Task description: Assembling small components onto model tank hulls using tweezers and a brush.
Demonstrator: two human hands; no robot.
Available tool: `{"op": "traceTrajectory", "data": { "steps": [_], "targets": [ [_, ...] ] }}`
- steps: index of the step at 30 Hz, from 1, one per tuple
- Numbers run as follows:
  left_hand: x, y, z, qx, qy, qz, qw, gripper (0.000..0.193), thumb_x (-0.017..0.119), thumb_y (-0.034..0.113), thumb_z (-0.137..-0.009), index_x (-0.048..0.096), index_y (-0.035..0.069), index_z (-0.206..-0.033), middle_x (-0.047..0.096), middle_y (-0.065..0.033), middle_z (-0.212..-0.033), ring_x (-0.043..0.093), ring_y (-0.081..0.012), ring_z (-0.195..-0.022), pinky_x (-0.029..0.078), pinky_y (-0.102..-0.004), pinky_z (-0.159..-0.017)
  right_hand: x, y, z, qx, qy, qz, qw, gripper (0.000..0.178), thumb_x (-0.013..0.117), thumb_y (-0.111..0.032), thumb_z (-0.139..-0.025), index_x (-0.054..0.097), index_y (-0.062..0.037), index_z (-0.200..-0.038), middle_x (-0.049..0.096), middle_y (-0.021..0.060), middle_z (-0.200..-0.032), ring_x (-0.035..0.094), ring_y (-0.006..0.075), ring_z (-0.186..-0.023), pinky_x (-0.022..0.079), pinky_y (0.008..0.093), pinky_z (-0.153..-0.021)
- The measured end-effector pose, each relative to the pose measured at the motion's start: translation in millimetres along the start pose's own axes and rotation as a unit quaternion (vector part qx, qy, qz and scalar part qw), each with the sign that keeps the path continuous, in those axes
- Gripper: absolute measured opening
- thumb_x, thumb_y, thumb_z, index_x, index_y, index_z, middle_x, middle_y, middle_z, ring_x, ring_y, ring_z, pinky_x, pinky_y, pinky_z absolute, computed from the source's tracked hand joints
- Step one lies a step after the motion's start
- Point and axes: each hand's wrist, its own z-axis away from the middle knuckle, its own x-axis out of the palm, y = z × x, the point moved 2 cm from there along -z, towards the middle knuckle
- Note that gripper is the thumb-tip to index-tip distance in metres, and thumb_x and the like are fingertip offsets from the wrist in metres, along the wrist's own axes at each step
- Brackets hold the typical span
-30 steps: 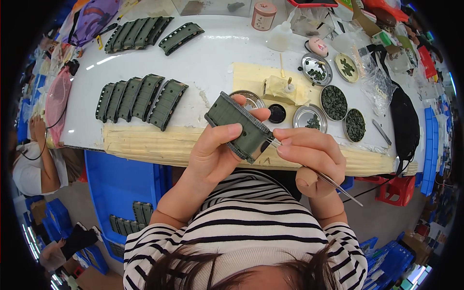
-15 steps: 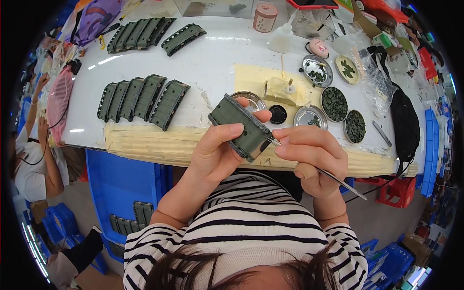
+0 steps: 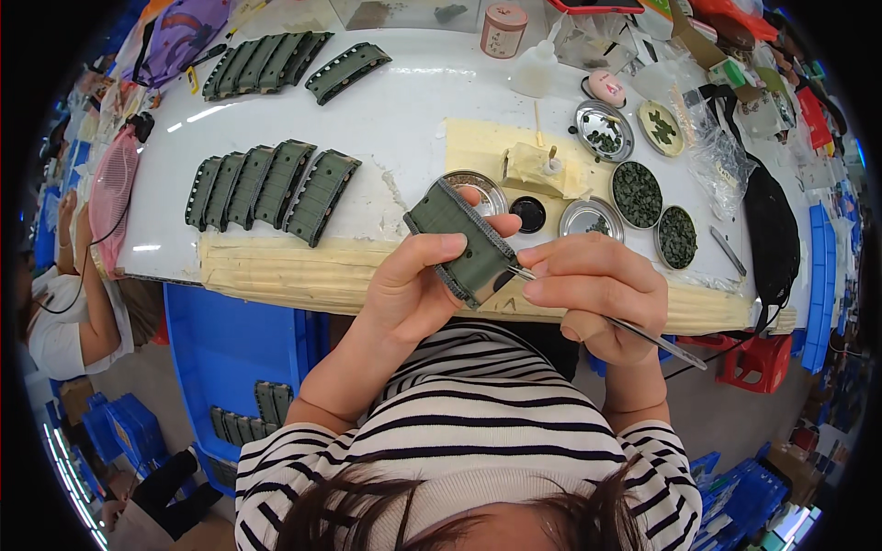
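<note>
A dark green curved piece with ridged edges and a camouflage patch [image 3: 467, 250] is pinched between the thumb and fingers of my left hand [image 3: 400, 280], above the table's front edge. My right hand [image 3: 611, 286] grips a pair of metal tweezers [image 3: 654, 342], their tips at the piece's right-hand edge. Whether the tips hold anything is too small to tell. Beyond the hands stand a round tin of small dark green bits [image 3: 636, 195], a smaller tin of them [image 3: 676, 237] and a metal dish [image 3: 574, 219] with a few bits. Beside the dish sits a small black round container [image 3: 527, 216].
Similar green pieces lie in a near row [image 3: 255, 188] and a far row [image 3: 262, 66] at left. A tape-covered block [image 3: 530, 173] stands mid-table. A blue bin [image 3: 234, 344] holding more pieces is below the left edge. Another person [image 3: 87, 312] works at far left.
My right hand and the tweezers have shifted slightly right, and the held piece has moved a little right as well. At far left, the other person's raised hand has come down.
</note>
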Motion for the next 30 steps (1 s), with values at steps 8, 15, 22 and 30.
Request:
{"op": "traceTrajectory", "data": {
  "steps": [8, 15, 22, 30],
  "targets": [
    [0, -1, -1, 0.027, -0.020, 0.005, 0.999, 0.046, 0.058, 0.004, -0.082, 0.046, 0.012, -0.125, 0.056, -0.0221, -0.123, 0.059, -0.0297, -0.108, 0.053, -0.0407, -0.088, 6, 0, 4, -0.006, 0.051, 0.022, 0.998, 0.025, 0.057, -0.020, -0.087, 0.068, 0.0013, -0.091, 0.063, 0.0146, -0.091, 0.067, 0.0287, -0.085, 0.052, 0.0329, -0.070],
    [3, -3, -1, 0.045, -0.035, 0.015, 0.998, 0.048, 0.058, 0.005, -0.083, 0.043, 0.013, -0.127, 0.055, -0.0216, -0.124, 0.060, -0.0284, -0.107, 0.054, -0.0390, -0.086, 12, 3, 10, -0.031, 0.085, 0.022, 0.996, 0.049, 0.051, -0.045, -0.092, 0.066, 0.0010, -0.093, 0.061, 0.0125, -0.090, 0.067, 0.0306, -0.087, 0.053, 0.0344, -0.071],
    [2, -4, 0, 0.054, -0.030, 0.010, 0.998, 0.047, 0.057, 0.004, -0.083, 0.043, 0.013, -0.127, 0.055, -0.0208, -0.123, 0.060, -0.0274, -0.107, 0.055, -0.0382, -0.084, 13, 4, 14, -0.030, 0.083, -0.008, 0.996, 0.037, 0.067, -0.028, -0.080, 0.067, 0.0003, -0.103, 0.063, 0.0127, -0.099, 0.064, 0.0276, -0.096, 0.054, 0.0344, -0.078],
    [3, -6, 0, 0.067, -0.025, 0.003, 0.997, 0.046, 0.057, 0.005, -0.084, 0.043, 0.015, -0.126, 0.054, -0.0201, -0.124, 0.060, -0.0275, -0.106, 0.055, -0.0382, -0.083, 18, 5, 17, -0.035, 0.103, 0.015, 0.994, 0.026, 0.065, -0.014, -0.083, 0.066, 0.0011, -0.104, 0.063, 0.0166, -0.107, 0.064, 0.0272, -0.091, 0.054, 0.0338, -0.076]
  ]
}}
